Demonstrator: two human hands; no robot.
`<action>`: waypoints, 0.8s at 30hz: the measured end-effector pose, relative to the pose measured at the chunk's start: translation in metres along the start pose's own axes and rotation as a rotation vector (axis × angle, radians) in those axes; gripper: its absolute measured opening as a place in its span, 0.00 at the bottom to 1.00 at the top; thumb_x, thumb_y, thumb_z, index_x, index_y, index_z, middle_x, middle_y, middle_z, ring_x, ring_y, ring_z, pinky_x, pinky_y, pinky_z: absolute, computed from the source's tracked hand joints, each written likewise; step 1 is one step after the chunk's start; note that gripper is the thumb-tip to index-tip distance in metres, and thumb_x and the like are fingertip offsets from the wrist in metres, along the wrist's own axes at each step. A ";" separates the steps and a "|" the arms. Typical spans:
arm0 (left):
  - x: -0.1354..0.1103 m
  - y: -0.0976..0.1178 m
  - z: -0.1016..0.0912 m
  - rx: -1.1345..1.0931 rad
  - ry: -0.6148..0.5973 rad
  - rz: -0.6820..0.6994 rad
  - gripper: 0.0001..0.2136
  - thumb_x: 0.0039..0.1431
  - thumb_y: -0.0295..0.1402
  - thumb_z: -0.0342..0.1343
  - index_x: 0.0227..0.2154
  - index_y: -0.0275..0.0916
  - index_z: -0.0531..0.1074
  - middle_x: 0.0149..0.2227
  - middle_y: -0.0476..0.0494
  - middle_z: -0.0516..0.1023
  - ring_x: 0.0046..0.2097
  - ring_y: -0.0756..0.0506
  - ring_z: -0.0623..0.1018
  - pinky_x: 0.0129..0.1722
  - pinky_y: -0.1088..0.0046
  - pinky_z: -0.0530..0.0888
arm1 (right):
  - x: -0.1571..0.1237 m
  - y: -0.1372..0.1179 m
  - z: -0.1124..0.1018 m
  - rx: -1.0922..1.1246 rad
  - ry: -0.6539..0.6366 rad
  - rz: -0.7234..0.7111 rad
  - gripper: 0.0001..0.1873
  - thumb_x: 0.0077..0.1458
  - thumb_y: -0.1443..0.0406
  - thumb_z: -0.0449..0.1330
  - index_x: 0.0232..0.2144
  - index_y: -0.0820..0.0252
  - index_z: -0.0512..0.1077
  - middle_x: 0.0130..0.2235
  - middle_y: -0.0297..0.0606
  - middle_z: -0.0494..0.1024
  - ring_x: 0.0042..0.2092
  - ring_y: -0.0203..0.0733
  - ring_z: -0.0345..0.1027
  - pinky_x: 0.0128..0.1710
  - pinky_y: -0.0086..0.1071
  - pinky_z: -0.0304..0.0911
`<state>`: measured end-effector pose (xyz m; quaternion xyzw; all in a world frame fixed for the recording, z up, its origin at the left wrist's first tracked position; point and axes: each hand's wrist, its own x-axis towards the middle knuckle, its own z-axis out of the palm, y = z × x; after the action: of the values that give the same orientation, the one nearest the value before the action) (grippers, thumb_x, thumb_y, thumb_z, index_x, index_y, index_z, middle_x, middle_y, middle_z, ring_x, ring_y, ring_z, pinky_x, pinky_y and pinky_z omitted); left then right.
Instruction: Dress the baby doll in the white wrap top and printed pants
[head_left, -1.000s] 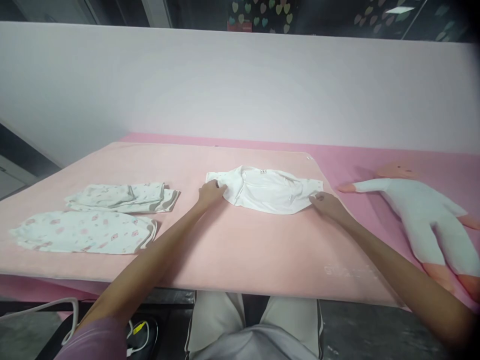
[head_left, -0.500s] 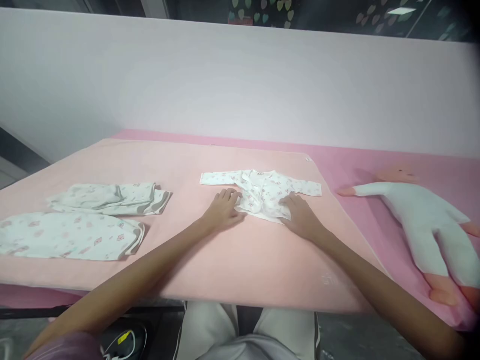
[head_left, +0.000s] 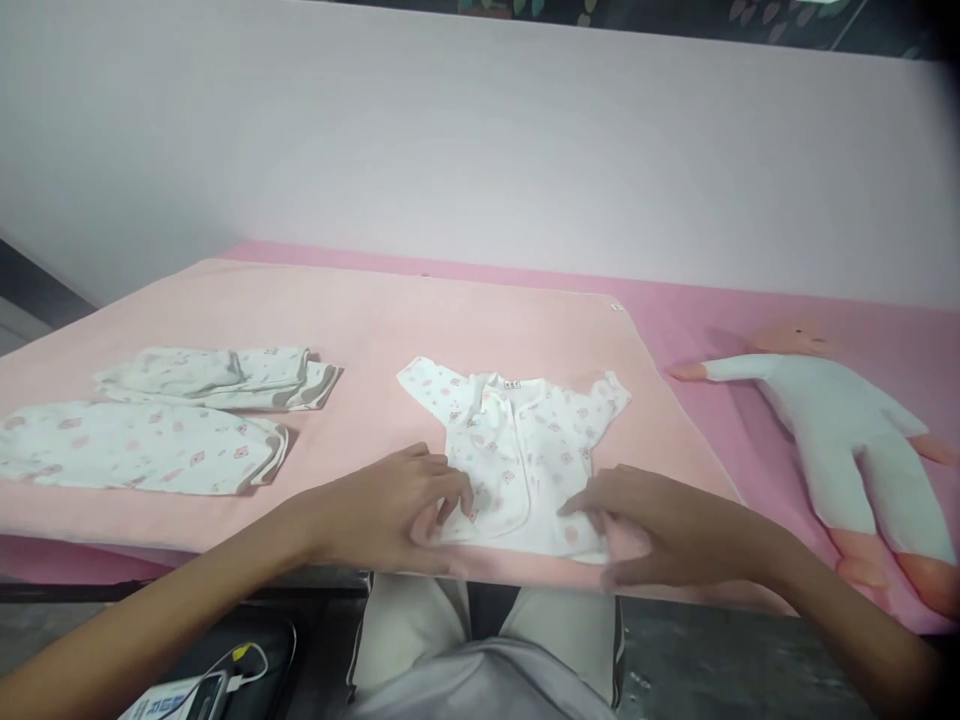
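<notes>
A small white baby shirt (head_left: pixel 510 455) with a pink print lies front up on the peach cloth, its sleeves spread and its hem close to the table's front edge. At the shirt's lower left corner is my left hand (head_left: pixel 386 505), fingers bent over the fabric and thumb apart. My right hand (head_left: pixel 667 525) is at the lower right corner, index finger over the cloth and thumb well away from it. Both hands look open, somewhat blurred, with no fabric pinched between the fingers.
To the left lie a folded printed garment (head_left: pixel 210 375) and a larger folded printed cloth (head_left: pixel 135 445). A doll in a white suit (head_left: pixel 817 420) rests on the pink surface at right. The peach cloth (head_left: pixel 360 310) covers the table before a pale partition (head_left: pixel 480 150).
The shirt has come toward me, nearer the table edge, and its body lies longer with the sleeves angled down. Both hands have moved back toward me and loosened from the hem.
</notes>
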<state>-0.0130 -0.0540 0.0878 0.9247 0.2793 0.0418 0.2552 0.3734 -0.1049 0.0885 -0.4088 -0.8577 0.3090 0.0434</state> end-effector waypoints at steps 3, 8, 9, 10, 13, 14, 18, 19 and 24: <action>0.012 -0.022 0.003 -0.020 0.106 -0.025 0.14 0.71 0.50 0.55 0.52 0.53 0.76 0.50 0.43 0.83 0.52 0.38 0.79 0.55 0.56 0.73 | 0.006 0.019 0.003 -0.026 0.069 -0.037 0.28 0.66 0.46 0.65 0.64 0.40 0.73 0.61 0.40 0.78 0.59 0.58 0.73 0.57 0.50 0.71; 0.092 -0.098 -0.004 0.118 0.324 -0.037 0.22 0.72 0.49 0.50 0.61 0.45 0.72 0.61 0.35 0.77 0.62 0.33 0.73 0.63 0.51 0.69 | 0.079 0.074 -0.014 -0.239 0.407 0.099 0.22 0.72 0.50 0.55 0.60 0.53 0.73 0.59 0.48 0.77 0.59 0.59 0.72 0.60 0.54 0.67; 0.108 -0.112 -0.007 0.135 0.293 -0.063 0.23 0.70 0.50 0.54 0.60 0.44 0.72 0.61 0.34 0.76 0.63 0.32 0.72 0.63 0.50 0.68 | 0.095 0.083 -0.019 -0.286 0.409 0.136 0.22 0.70 0.51 0.57 0.58 0.56 0.73 0.58 0.50 0.78 0.59 0.59 0.72 0.61 0.55 0.66; 0.123 -0.123 -0.010 0.142 0.249 -0.089 0.24 0.67 0.51 0.57 0.59 0.43 0.73 0.61 0.34 0.77 0.63 0.31 0.72 0.63 0.50 0.68 | 0.109 0.092 -0.024 -0.316 0.393 0.184 0.21 0.69 0.52 0.58 0.56 0.57 0.74 0.56 0.50 0.79 0.57 0.60 0.73 0.59 0.54 0.66; 0.156 -0.144 -0.019 0.117 0.168 -0.107 0.20 0.62 0.52 0.60 0.47 0.42 0.75 0.54 0.36 0.81 0.59 0.32 0.74 0.61 0.52 0.69 | 0.138 0.107 -0.038 -0.260 0.251 0.303 0.21 0.64 0.48 0.62 0.48 0.57 0.74 0.49 0.47 0.82 0.48 0.56 0.76 0.49 0.46 0.69; 0.162 -0.147 -0.021 0.083 0.157 -0.093 0.19 0.63 0.52 0.60 0.44 0.43 0.75 0.50 0.37 0.81 0.56 0.34 0.76 0.59 0.54 0.71 | 0.143 0.110 -0.042 -0.206 0.215 0.305 0.21 0.64 0.46 0.62 0.46 0.56 0.74 0.48 0.45 0.83 0.46 0.53 0.76 0.46 0.43 0.68; 0.170 -0.144 -0.027 -0.115 0.173 -0.084 0.19 0.67 0.55 0.55 0.43 0.43 0.72 0.42 0.40 0.79 0.39 0.41 0.78 0.42 0.62 0.75 | 0.139 0.118 -0.051 -0.069 0.297 0.264 0.23 0.66 0.42 0.58 0.43 0.53 0.74 0.43 0.38 0.82 0.42 0.47 0.74 0.41 0.37 0.65; 0.167 -0.144 -0.028 -0.150 0.193 -0.108 0.20 0.68 0.56 0.55 0.45 0.43 0.72 0.43 0.38 0.79 0.38 0.41 0.77 0.39 0.63 0.75 | 0.132 0.122 -0.053 -0.077 0.308 0.288 0.24 0.66 0.41 0.57 0.43 0.53 0.74 0.42 0.37 0.82 0.41 0.46 0.73 0.40 0.37 0.64; 0.134 -0.175 -0.042 0.005 0.284 -0.297 0.25 0.59 0.60 0.59 0.45 0.43 0.76 0.50 0.34 0.81 0.53 0.33 0.78 0.53 0.55 0.75 | 0.086 0.159 -0.072 -0.276 0.159 0.323 0.28 0.61 0.38 0.61 0.41 0.54 0.77 0.45 0.45 0.81 0.46 0.54 0.73 0.46 0.43 0.65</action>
<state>0.0034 0.1616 0.0289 0.8588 0.4459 0.1331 0.2142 0.4470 0.0685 0.0412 -0.5660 -0.8091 0.1583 0.0045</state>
